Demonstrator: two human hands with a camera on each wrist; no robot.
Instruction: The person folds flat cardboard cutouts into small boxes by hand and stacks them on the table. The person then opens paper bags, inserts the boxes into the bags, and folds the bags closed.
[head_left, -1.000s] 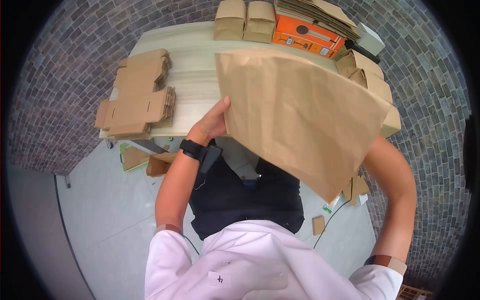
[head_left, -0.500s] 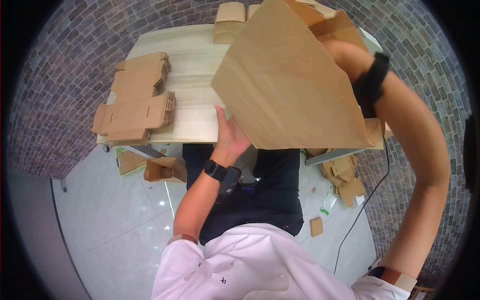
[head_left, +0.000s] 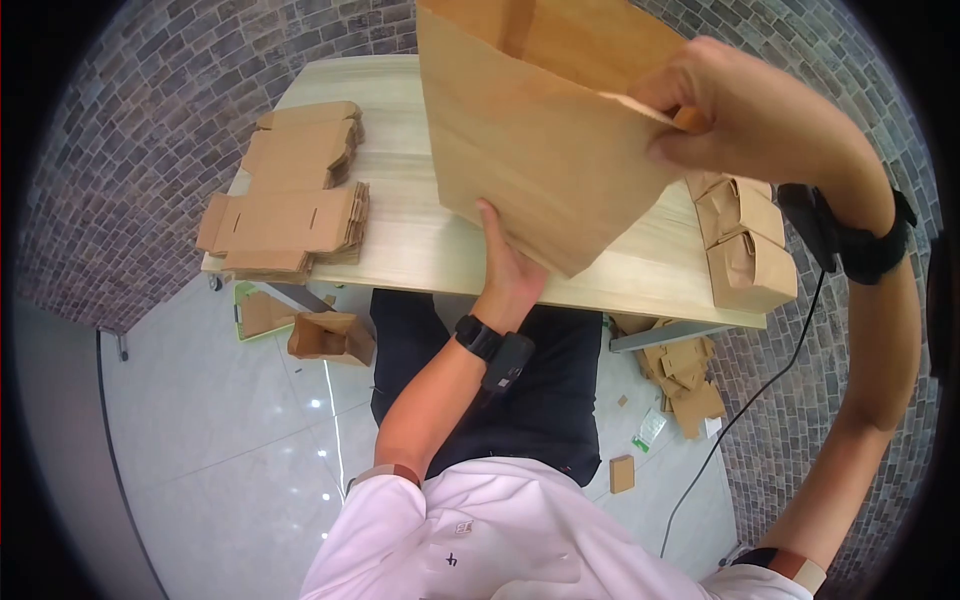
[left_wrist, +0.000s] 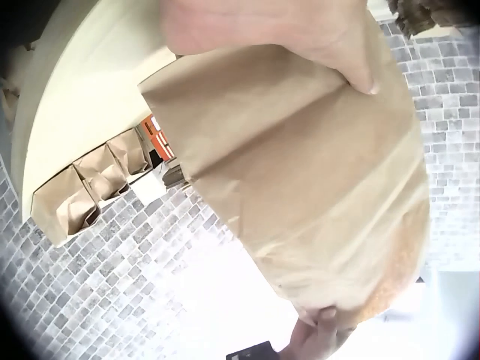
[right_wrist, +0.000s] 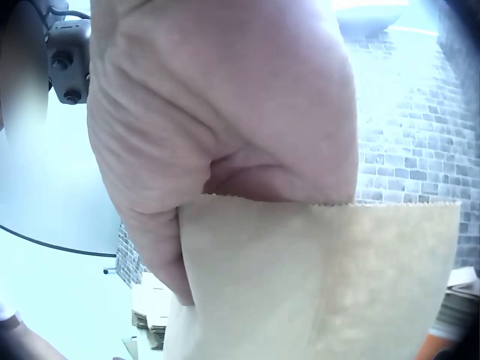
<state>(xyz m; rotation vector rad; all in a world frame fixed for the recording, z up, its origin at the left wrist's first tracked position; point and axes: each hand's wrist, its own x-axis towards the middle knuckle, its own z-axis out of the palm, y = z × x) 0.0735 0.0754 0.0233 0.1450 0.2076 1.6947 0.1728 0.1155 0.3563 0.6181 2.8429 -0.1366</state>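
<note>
Right hand [right_wrist: 225,127] pinching paper bag [right_wrist: 322,285]

The left hand [head_left: 508,268] reaches up and forward, fingers flat and thumb extended. The right hand [head_left: 735,110] is raised high, elbow bent, fingers pinched together.
</note>
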